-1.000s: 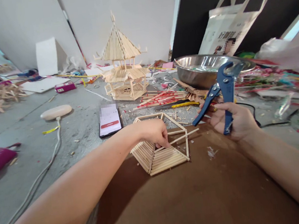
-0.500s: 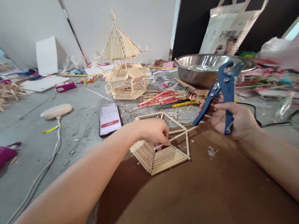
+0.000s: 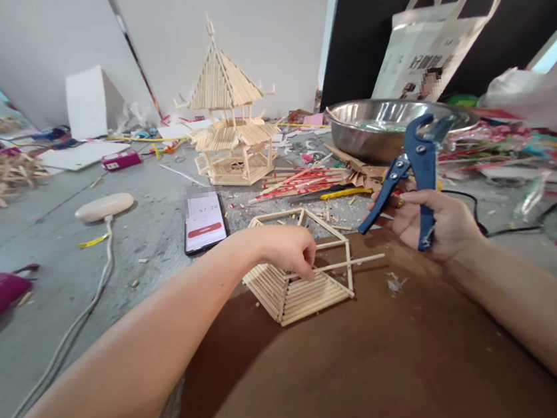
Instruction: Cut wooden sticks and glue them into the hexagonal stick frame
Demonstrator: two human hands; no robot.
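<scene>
My left hand point(image 3: 291, 251) pinches a thin wooden stick point(image 3: 350, 263) that lies across a hexagonal roof frame of sticks point(image 3: 300, 287). The frame rests at the far edge of a brown board point(image 3: 356, 361), and the stick's free end juts out to the right past it. My right hand point(image 3: 436, 224) is held up to the right of the frame, closed round the handles of blue cutting pliers point(image 3: 417, 166), jaws pointing up.
A finished stick pagoda point(image 3: 230, 114) stands further back, with a phone point(image 3: 203, 221) in front of it. A steel bowl point(image 3: 380, 127), red-wrapped chopsticks point(image 3: 306, 182), a white bag point(image 3: 433, 44) and a white cable point(image 3: 83, 305) lie around.
The stick in my left hand has swung from slanting up-right to nearly level across the frame, its tip now further right. The pliers hand has stayed almost still.
</scene>
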